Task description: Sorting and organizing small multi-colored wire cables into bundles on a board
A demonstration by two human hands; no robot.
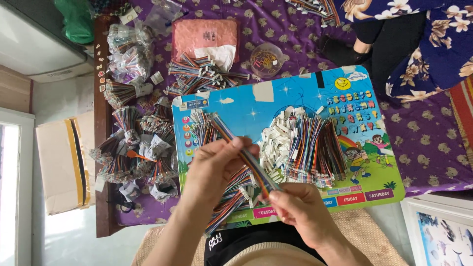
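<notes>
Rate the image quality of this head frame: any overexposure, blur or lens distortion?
Head view: the floor at far left is blown out white by daylight; light over the board is soft and even, without hard shadows; left hand, right hand and the wires they pinch are slightly soft; straight edges bow a little toward the frame borders.

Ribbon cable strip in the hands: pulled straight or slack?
Straight. The multicoloured ribbon cable strip runs taut on a diagonal between the left hand and the right hand, both pinching it above the blue board.

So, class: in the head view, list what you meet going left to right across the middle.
Cardboard box → bundled wire packs → left hand → loose multicoloured wires → cartoon children on the blue board.
</notes>
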